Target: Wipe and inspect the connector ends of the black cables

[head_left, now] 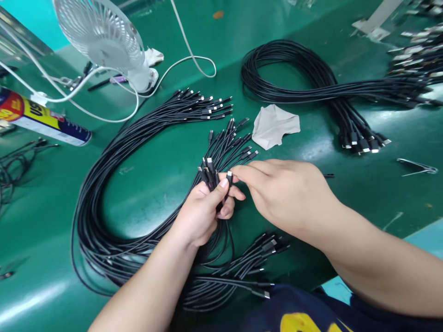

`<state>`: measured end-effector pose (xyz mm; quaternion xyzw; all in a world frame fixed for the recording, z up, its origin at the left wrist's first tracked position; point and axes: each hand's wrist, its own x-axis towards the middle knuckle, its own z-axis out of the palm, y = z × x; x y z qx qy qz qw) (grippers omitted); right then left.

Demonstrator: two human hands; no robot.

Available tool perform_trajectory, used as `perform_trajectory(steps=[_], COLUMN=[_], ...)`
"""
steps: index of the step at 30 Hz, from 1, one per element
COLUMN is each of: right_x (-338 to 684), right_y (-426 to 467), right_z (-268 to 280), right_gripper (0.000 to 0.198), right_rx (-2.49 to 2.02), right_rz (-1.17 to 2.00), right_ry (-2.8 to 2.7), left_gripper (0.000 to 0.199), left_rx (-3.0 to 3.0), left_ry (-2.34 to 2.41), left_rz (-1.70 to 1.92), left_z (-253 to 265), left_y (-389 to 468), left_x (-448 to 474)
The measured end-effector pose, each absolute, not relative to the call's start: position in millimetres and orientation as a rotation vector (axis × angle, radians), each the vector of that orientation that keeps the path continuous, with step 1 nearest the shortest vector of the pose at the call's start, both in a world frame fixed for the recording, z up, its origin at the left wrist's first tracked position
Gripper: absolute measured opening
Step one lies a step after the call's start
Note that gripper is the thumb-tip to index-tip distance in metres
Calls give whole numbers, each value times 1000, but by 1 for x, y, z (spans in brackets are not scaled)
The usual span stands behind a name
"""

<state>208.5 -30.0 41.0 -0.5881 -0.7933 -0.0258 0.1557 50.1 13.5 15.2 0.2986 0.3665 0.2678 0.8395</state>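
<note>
Gripping slim black silver-tipped cables point(210, 164) in left hand point(202, 205), near green tabletop's point(367, 200) front edge, beside curled right hand point(289, 193); can't tell if pinching.

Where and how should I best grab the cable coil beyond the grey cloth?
Probably by the neck of the coil, just behind its plugs, coming from above on the right with your right hand, the nearer one. The cables bunch together there, while the plugs fan out towards you and the loop spreads wide.
</note>
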Motion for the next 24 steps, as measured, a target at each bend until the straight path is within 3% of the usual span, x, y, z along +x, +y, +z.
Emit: perform_trajectory(steps=[24], right_x=[206], right_y=[-32], right_z=[41], right_gripper=[26], right_rx=[-1698], right_rz=[-124], right_ry=[-2297], left_gripper=[27], left_rx=[657], left_ry=[813], left_rz=[561], left_z=[12], left_y=[14], left_x=[51])
